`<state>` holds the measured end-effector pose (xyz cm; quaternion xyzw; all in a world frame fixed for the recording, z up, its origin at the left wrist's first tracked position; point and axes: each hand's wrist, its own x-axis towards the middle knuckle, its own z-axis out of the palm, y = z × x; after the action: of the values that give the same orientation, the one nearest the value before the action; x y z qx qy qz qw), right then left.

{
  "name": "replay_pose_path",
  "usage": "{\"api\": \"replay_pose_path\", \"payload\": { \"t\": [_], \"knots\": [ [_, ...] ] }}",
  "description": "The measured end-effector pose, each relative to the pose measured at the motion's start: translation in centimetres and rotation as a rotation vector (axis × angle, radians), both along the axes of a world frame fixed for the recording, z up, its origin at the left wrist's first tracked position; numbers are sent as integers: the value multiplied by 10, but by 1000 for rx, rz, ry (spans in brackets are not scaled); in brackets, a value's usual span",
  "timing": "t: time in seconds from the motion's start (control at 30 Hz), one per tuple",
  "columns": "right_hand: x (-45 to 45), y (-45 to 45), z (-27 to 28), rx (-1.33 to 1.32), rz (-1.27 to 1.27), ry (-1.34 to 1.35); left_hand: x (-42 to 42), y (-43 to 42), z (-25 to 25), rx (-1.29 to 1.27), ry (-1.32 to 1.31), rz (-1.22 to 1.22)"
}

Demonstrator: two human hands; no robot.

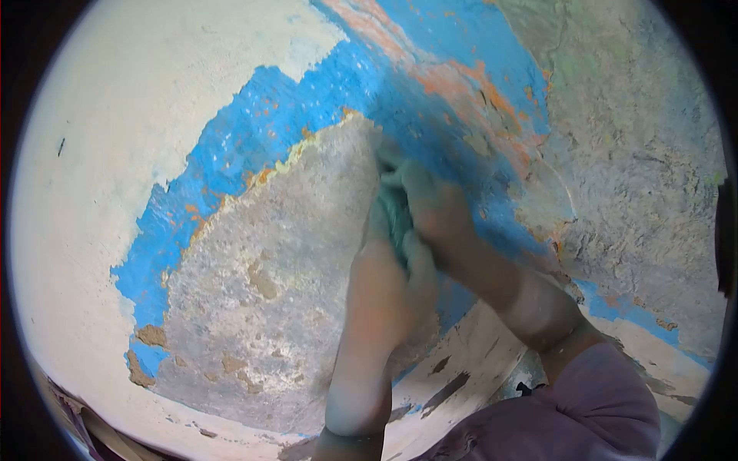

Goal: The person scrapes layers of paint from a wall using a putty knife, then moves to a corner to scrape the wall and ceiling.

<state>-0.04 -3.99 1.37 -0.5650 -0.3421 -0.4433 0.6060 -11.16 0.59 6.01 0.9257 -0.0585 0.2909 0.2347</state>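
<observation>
Both hands are close together in front of the wall, near the upper right edge of a bare grey patch (pixel 269 269). My left hand (pixel 392 269) has its fingers pointing up and bent around something dark green that I cannot make out. Just above and to the right, my right hand (pixel 415 188) has its fingers curled at the same spot, touching or nearly touching the left fingers. What the right fingers hold, if anything, is hidden. Blue paint (pixel 330 84) borders the grey patch, with a yellowish, crumbly edge between them.
Pale paint (pixel 100 154) covers the wall at the left. Rough grey-green plaster (pixel 638 154) lies at the right, beyond orange-streaked blue paint (pixel 477 92). Dark flakes (pixel 450 388) lie on a pale surface at the bottom. A purple sleeve (pixel 607 392) shows at the lower right.
</observation>
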Motion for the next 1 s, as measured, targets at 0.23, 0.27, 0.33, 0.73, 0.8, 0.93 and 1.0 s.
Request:
{"api": "replay_pose_path", "payload": {
  "t": [0.23,0.27,0.33,0.73,0.8,0.93,1.0],
  "knots": [
    [7,5,-4,49,20,-66,2,-5,7,-9,76,10],
    [-2,7,-6,60,35,-68,-1,-2,7,-13,68,13],
    [2,6,-2,83,37,-83,-3,5,6,92,-46,-56],
    [12,3,-6,69,52,-20,5,-7,8,73,90,16],
    [3,1,-7,50,10,-92,-3,-1,6,46,26,-31],
    [10,4,-10,96,79,24,16,3,-5,92,-10,-15],
    [8,-3,-4,36,21,-36,4,4,2,74,-14,-6]
  ]
}}
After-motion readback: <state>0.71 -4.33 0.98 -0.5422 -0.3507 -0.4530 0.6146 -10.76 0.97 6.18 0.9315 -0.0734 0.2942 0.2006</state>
